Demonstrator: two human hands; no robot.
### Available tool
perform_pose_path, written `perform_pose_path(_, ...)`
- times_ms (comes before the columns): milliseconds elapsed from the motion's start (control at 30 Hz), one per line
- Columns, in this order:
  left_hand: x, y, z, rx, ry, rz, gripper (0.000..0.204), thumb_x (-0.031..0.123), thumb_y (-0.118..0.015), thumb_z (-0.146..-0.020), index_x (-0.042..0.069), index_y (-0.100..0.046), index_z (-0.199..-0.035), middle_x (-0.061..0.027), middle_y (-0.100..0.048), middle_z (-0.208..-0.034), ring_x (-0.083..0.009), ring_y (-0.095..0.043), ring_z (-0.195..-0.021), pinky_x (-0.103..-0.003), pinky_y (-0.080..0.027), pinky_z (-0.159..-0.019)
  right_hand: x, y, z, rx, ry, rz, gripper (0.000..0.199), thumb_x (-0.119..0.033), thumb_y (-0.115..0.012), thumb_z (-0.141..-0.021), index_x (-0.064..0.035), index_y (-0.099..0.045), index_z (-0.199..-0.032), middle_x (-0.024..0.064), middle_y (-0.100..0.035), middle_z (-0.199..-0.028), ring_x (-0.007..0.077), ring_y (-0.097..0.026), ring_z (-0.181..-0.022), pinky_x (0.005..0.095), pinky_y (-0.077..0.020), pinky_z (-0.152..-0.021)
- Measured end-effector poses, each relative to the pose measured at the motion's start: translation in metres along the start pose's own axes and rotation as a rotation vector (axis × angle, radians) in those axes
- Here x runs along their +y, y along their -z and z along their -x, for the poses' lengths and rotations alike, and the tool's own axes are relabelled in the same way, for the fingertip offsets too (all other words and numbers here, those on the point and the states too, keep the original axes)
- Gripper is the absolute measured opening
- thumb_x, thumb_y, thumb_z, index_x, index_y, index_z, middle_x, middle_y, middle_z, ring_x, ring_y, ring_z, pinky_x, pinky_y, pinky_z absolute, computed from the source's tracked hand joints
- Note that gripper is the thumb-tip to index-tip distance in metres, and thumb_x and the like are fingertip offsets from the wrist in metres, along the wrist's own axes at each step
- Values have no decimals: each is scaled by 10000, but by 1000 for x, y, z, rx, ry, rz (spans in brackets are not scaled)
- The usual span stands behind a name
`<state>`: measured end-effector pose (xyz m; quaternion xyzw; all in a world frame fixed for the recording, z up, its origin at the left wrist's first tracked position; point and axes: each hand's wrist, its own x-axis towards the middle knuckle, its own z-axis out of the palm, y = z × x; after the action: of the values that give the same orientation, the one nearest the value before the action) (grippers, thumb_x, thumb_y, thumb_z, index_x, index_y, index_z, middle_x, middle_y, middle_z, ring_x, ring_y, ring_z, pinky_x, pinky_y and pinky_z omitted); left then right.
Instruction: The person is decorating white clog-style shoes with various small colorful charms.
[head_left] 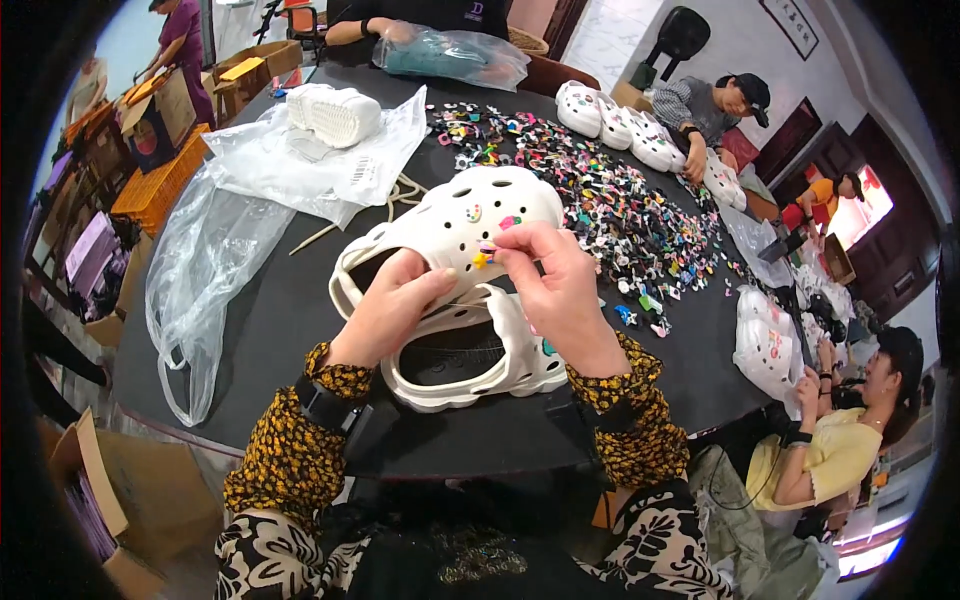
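A white foam clog with round holes lies in front of me, some charms set in its upper. My left hand grips it, the fingers inside the foot opening and the thumb on top. With my right hand I pinch a small yellow star-like charm against the clog's upper; a pink charm sits just beyond the fingertips. Below, nearer to me, rests a second white clog, its opening facing up and its toe partly hidden by my right hand.
Loose colourful charms spread over the black table. Clear plastic bags and a wrapped white clog lie at the left. More white clogs stand at the far right, where co-workers sit. A cardboard box is at lower left.
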<state>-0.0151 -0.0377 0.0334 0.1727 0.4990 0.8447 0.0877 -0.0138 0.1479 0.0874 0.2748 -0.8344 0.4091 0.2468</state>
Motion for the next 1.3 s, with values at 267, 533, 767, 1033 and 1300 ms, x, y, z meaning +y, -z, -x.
perform_pose_path(267,5,0,2,-26,31,-23,339,115,-550,-915,-54,-510,-1205,-70,-606,-1092,-103,-568,-957,-266,-466,-848,6,-12,-15,-34,309,285,76,-66,-623,-806,-68,-621,-881,80,-636,-835,258,-597,-826,385,-398,-789)
perform_pose_path(533,-8,9,-3,-62,-23,-59,348,118,-561,-899,-54,-513,-1197,-60,-601,-1077,-90,-554,-944,-261,-460,-826,4,-13,-13,-27,356,324,94,-30,-678,-749,-60,-660,-836,61,-649,-855,229,-592,-830,346,-401,-791)
perform_pose_path(767,-1,3,0,-75,-18,-59,362,105,-556,-892,-54,-503,-1213,-47,-595,-1071,-82,-539,-941,-253,-450,-826,8,-14,-12,-47,369,327,96,-40,-653,-761,-76,-646,-850,56,-632,-853,242,-580,-864,382,-391,-796)
perform_pose_path(1033,-5,6,-2,-57,18,-80,324,103,-554,-892,-66,-504,-1164,-57,-594,-1049,-83,-545,-914,-248,-458,-810,10,-13,-15,-85,303,308,81,-44,-628,-774,-69,-636,-851,74,-627,-843,266,-572,-868,393,-384,-806)
perform_pose_path(1300,0,4,0,-86,-24,-95,331,101,-547,-898,-64,-493,-1180,-67,-591,-1098,-97,-547,-972,-261,-451,-855,11,-16,-16,-66,392,420,94,-45,-634,-761,-80,-633,-848,62,-618,-825,257,-560,-843,383,-380,-796)
